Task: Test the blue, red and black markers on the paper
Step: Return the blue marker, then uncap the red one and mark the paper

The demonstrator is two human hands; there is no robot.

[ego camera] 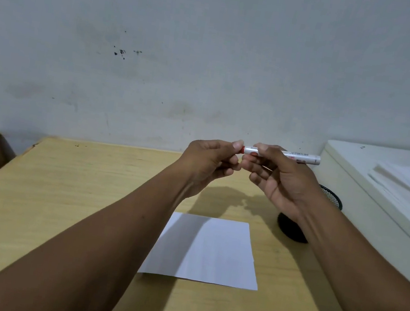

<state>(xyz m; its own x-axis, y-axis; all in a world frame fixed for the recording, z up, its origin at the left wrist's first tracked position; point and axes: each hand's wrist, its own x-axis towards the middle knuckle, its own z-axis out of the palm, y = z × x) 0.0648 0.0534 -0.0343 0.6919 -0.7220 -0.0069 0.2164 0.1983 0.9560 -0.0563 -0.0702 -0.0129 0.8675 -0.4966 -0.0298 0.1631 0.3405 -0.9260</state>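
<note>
I hold a white marker with red trim (303,157) level in the air above the desk. My right hand (278,177) grips its barrel. My left hand (211,161) pinches the red cap end at the marker's left tip. A blank white sheet of paper (212,253) lies flat on the wooden desk (62,200) below my hands, with no marks visible on it. No blue or black marker is visible.
A black mesh pen holder (294,228) stands on the desk right of the paper, mostly hidden by my right wrist. A white cabinet (368,202) with folded white sheets on top fills the right side. A grey wall rises behind.
</note>
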